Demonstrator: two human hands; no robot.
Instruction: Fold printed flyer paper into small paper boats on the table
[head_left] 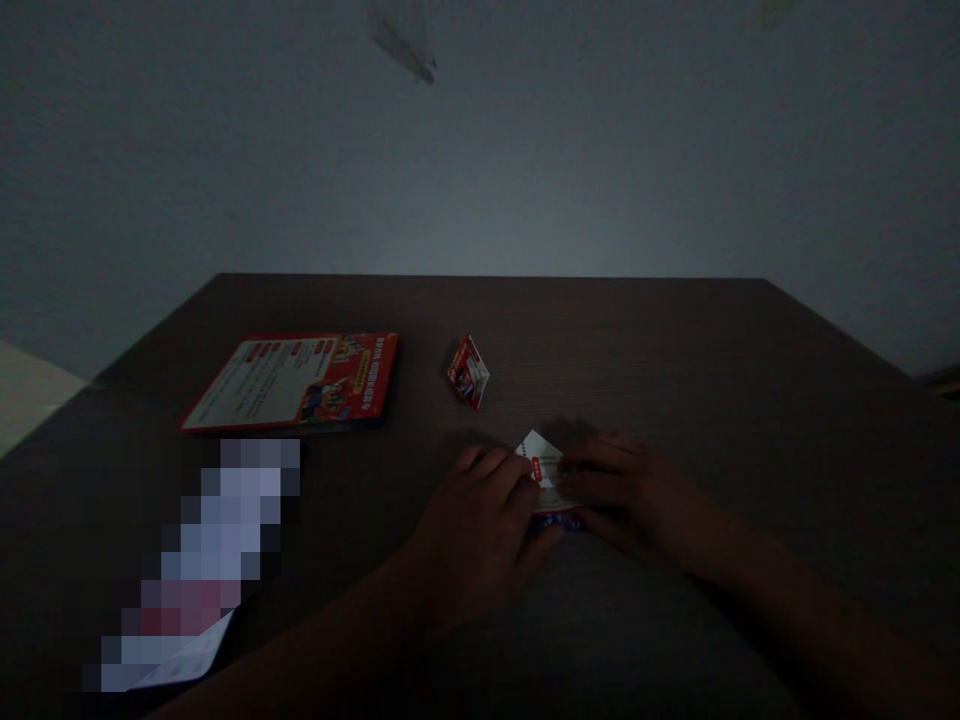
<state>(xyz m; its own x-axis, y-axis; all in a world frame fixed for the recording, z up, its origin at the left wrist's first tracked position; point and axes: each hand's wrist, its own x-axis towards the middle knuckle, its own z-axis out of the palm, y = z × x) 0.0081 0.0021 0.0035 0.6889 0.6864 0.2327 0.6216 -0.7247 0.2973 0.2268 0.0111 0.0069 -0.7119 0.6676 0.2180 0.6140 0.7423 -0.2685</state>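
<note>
The scene is dim. Both my hands rest on a dark wooden table [675, 350] and press on a small folded printed paper [541, 465], white with red marks. My left hand [480, 515] lies on its left side with fingers curled over the edge. My right hand [622, 490] covers its right side with fingers laid flat on it. A pointed corner of the paper sticks up between the hands, and a bluish edge shows below them.
A small folded red printed paper shape [469, 372] stands beyond my hands. A red and white leaflet [296, 383] lies flat at the left. A blurred-out item [210, 550] sits at the near left. A plain wall rises behind the table.
</note>
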